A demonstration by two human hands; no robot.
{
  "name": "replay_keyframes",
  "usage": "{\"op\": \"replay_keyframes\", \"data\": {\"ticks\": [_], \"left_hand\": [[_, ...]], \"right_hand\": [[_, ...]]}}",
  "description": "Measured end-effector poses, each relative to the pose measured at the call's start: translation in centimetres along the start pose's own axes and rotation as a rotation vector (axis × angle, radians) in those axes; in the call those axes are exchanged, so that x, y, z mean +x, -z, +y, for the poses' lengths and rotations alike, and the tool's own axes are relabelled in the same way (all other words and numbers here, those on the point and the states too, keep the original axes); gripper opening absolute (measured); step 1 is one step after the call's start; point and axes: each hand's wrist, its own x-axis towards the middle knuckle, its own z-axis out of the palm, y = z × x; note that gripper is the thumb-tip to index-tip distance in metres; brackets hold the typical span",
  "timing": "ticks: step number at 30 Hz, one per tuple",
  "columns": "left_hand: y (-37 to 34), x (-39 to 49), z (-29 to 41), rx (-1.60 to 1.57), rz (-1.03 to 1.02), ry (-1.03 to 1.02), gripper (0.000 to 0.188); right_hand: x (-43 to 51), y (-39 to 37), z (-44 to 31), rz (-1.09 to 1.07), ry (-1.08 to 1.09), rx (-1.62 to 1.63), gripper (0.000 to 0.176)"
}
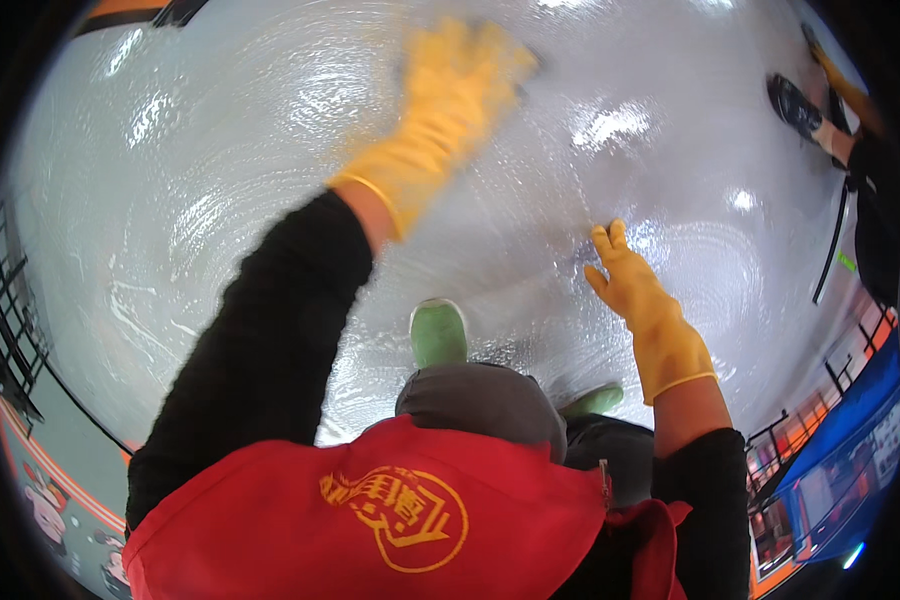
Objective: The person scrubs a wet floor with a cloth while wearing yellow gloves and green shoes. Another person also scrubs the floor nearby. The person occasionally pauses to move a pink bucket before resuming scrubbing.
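My left hand (457, 90), in a yellow rubber glove, is stretched far forward, low over the wet grey floor (255, 172). It is blurred, and a dark shape shows at the edges of its fingers; whether that is a pad or a shadow I cannot tell. Closer to me on the right, my right hand (630, 285) wears a matching glove. Its fingers are apart with nothing between them, and the fingertips are at or just above the floor. Suds lie in curved streaks around both hands. Between them is my green shoe (439, 334), planted on the wet floor.
At the upper right is another person's black shoe (793, 105), with a yellow-gloved arm (840, 79) beside it. A thin black bar (831, 244) lies below. Black metal grids (7, 307) stand at the left edge, and a blue covering (840, 427) is at lower right.
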Motion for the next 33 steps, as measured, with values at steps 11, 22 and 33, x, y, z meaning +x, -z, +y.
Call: {"op": "replay_keyframes", "data": {"ticks": [11, 22, 33], "left_hand": [[0.9, -1.2, 1.6, -0.245, -0.141, -0.401, 0.041], [2.7, -9.8, 8.6, -0.193, -0.103, -0.216, 0.048], [11.0, -16.4, -20.9, 0.210, 0.030, 0.315, 0.048]], "right_hand": [[-9.0, -9.8, 5.0, 0.121, -0.120, 0.329, 0.045], [-5.4, -0.5, -0.2, 0.315, 0.019, 0.637, 0.040], [-8.9, -0.2, 0.6, 0.186, -0.123, 0.518, 0.039]]}}
